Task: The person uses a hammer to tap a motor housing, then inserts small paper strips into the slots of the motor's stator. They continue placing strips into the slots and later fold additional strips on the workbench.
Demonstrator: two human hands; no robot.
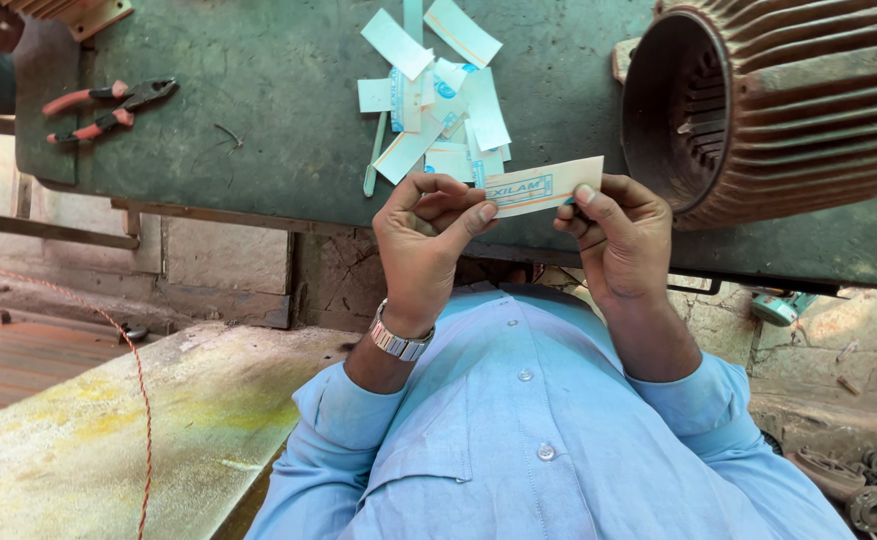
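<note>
Nearest to you is your light blue shirt (548, 440), sleeves down to the wrists, with a metal watch (399, 342) on your left wrist. Above it your two hands meet in front of the tabletop's (258, 100) near edge. Your left hand (428, 245) is curled closed, thumb pressed toward the bent fingers, and its grip pinches the left end of a small paper strip (543, 186). Your right hand (620, 240) is also closed on the strip, its thumb tip laid on the right end with the fingers folded behind. The strip spans the gap between the two grips, held nearly level, slightly higher at the right, just above the tabletop's edge.

Just beyond the strip, a loose heap of white and pale blue paper pieces (438, 95) lies on the dark green tabletop, overlapping one another. To the right, close to your right hand, a ribbed rusty-brown motor housing (788, 100) rests on its side, its open mouth facing left. Far off at the left end lie red-handled pliers (108, 108).
</note>
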